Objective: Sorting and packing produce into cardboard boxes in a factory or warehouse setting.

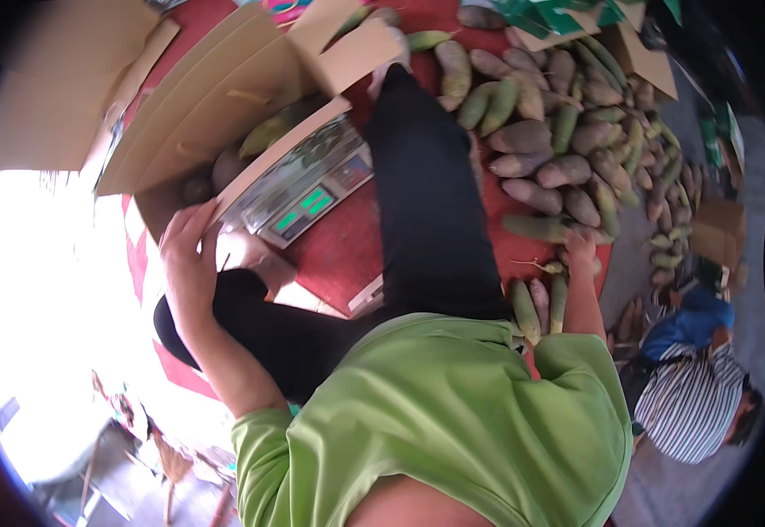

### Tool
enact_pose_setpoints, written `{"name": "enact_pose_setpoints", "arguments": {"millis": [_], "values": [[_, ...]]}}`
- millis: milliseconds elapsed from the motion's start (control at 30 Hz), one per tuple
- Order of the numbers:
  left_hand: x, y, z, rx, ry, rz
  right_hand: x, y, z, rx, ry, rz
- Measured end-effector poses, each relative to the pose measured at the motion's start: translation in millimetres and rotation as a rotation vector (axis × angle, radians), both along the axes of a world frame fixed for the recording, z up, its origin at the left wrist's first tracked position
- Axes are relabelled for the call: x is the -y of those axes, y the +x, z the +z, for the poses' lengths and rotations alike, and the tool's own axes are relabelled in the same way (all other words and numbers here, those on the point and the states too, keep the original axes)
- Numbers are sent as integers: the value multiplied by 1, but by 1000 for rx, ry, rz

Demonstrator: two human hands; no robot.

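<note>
My left hand (191, 250) grips the near left corner of an open cardboard box (290, 140), with its fingers over the rim. The box stands on a digital scale (337, 180) with a lit green display, and a few dark and green radishes (267, 132) show inside it. My right hand (583, 243) is down at the near side of a radish heap (567, 171), its fingers closed round the end of a long green radish (532, 228). My fingertips there are partly hidden among the radishes.
My black-trousered leg (431, 193) lies between the scale and the heap. Several radishes (541, 307) rest beside my right hip. Another person in a striped top (690, 404) is at the lower right. More cardboard (57, 97) stands at upper left, and a brown box (718, 230) at far right.
</note>
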State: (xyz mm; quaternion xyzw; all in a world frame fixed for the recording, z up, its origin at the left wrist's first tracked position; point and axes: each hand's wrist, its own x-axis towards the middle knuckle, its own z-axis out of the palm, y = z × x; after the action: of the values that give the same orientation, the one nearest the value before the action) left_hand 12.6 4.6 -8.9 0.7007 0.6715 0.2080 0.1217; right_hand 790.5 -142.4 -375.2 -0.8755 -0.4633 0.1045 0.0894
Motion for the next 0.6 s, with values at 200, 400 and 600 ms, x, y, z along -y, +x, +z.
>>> {"name": "enact_pose_setpoints", "arguments": {"millis": [200, 400, 600], "values": [[18, -10, 21, -70, 31, 134, -28, -42, 12, -221, -322, -69], [26, -17, 27, -117, 51, 208, -118, -208, 128, -606, -112, -284], [17, -15, 25, -85, 111, 200, -194, -211, 155, -757, 4, 36]]}}
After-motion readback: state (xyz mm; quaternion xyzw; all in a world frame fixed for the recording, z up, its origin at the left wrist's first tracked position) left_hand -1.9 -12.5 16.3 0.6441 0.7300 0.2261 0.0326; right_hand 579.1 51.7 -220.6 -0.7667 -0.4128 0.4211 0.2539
